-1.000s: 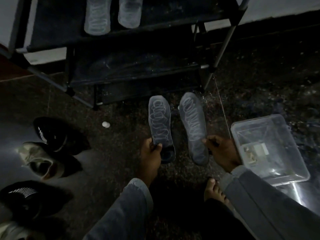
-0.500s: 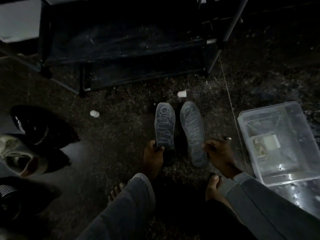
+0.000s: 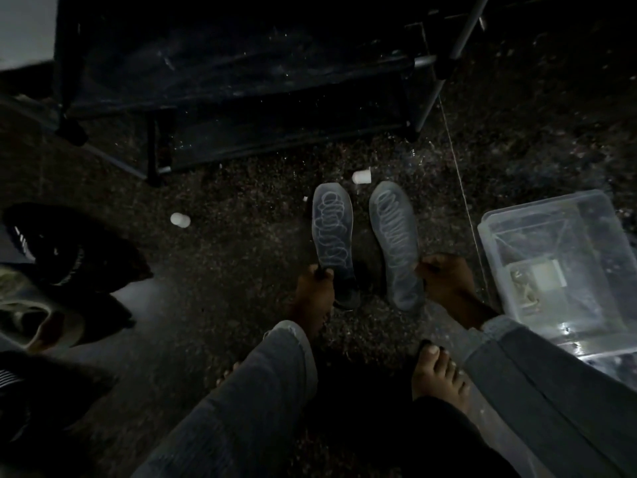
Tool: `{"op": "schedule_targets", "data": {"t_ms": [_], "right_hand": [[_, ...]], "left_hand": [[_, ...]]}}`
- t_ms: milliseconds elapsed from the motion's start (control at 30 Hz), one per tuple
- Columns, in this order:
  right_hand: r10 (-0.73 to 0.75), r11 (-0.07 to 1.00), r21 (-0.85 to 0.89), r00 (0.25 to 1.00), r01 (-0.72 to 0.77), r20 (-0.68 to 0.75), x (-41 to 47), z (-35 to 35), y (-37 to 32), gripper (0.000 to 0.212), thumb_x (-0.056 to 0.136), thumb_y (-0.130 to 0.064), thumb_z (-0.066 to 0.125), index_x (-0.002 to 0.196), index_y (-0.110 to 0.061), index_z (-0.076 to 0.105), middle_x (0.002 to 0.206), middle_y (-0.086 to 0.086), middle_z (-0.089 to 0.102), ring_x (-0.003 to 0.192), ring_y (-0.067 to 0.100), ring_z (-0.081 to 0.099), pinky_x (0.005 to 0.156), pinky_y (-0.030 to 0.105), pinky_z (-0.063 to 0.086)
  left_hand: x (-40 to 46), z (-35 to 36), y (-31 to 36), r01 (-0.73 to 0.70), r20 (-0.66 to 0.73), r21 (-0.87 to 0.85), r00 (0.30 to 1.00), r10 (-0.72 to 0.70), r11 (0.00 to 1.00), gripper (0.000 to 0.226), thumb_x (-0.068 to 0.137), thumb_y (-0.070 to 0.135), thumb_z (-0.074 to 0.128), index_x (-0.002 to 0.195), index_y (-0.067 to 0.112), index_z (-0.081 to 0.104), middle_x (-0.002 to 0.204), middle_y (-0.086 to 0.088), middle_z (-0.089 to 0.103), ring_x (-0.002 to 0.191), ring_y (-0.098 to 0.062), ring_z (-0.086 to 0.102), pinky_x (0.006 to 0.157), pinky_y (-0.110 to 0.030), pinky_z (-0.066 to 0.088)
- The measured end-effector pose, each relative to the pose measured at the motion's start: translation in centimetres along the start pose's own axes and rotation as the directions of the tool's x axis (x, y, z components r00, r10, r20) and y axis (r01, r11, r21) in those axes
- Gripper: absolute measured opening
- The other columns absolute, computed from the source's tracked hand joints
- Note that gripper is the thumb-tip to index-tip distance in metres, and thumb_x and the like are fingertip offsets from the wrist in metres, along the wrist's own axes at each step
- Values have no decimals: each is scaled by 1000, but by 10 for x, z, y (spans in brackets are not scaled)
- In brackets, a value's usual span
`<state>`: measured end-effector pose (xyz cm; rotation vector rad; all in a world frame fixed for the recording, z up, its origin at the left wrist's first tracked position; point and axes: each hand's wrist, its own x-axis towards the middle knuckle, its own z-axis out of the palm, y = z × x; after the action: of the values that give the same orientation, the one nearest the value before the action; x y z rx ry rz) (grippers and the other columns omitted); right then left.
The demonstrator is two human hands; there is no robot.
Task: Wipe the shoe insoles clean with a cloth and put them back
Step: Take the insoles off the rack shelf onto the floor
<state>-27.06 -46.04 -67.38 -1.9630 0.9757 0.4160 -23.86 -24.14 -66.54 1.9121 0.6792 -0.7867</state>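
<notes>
Two grey insoles with pale looping lines lie side by side over the dark speckled floor. My left hand (image 3: pixel 315 291) grips the left insole (image 3: pixel 332 229) at its heel end. My right hand (image 3: pixel 444 281) pinches the right insole (image 3: pixel 396 239) along its right edge near the heel. Both insoles point away from me with their toes toward the shoe rack (image 3: pixel 241 81). No cloth is visible. It is too dark to tell whether the insoles touch the floor.
Several shoes (image 3: pixel 65 250) sit at the left edge. A clear plastic bin (image 3: pixel 558 263) stands on the right. Two small white caps (image 3: pixel 361 176) (image 3: pixel 180 219) lie on the floor. My bare foot (image 3: pixel 441 377) is near the bottom.
Both hands have brought the insoles down and away from the rack toward the floor; the view has tilted lower. The grips are unchanged.
</notes>
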Motion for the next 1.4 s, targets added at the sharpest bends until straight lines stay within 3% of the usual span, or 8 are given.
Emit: {"op": "schedule_targets", "data": {"t_ms": [100,233,533,667,800,967,1200,1400], "right_hand": [[47,998,-36,999,-47,-7,-2,-2,-5,14,84,-18,69,97,-13,73,101,15,70,94,34,66,81,41,56],[80,989,-124,997,-79,5,-10,-3,-12,19,87,-16,63,103,-15,72,105,19,67,88,33,66,63,25,48],[35,989,-145,999,-38,-22,-11,-4,-24,17,85,-12,63,99,-11,74,107,17,70,103,34,63,91,42,52],[46,985,-165,999,-48,-15,-8,-4,-26,17,84,-14,64,98,-15,74,106,17,71,102,33,65,91,41,52],[26,977,-212,999,-29,-18,-8,-5,-28,21,86,-12,59,101,-15,74,110,18,69,104,36,63,91,43,52],[13,965,-262,1000,-12,-1,-7,-5,-30,26,90,-9,54,107,-15,73,119,16,66,111,35,59,97,41,48],[-21,956,-292,1000,23,10,-5,-7,-27,24,89,-8,53,98,-13,75,111,19,68,104,37,62,93,43,50],[-4,952,-306,1000,9,20,-4,2,-28,25,88,-11,52,97,-21,74,113,16,68,105,33,62,96,46,48]], "left_hand": [[4,1,-11,4,26,68,1000,-6,998,19,96,22,53,106,10,64,112,-21,65,102,-35,63,92,-40,52],[18,5,-24,111,-4,22,994,-111,994,9,78,20,65,87,18,66,97,-24,69,90,-42,67,79,-53,57],[28,4,-16,112,-120,48,987,-106,992,10,82,25,67,90,22,61,103,-12,69,92,-29,67,83,-41,58],[37,5,-19,125,-127,34,985,-120,992,34,80,32,66,109,15,61,104,-9,67,93,-27,66,73,-35,57],[49,10,-22,143,-92,-1,986,-142,990,43,64,34,73,101,14,65,99,-15,69,93,-34,67,77,-48,59],[69,17,-27,181,-65,2,981,-181,983,36,60,21,76,95,19,66,100,-10,69,91,-30,68,73,-42,60],[78,2,-22,83,-90,-6,992,-83,997,16,81,12,68,69,22,65,98,-12,69,95,-35,66,85,-48,56],[73,-11,-27,-44,-36,254,998,55,966,24,87,17,61,110,11,65,109,-19,67,102,-38,64,90,-49,53]]}}
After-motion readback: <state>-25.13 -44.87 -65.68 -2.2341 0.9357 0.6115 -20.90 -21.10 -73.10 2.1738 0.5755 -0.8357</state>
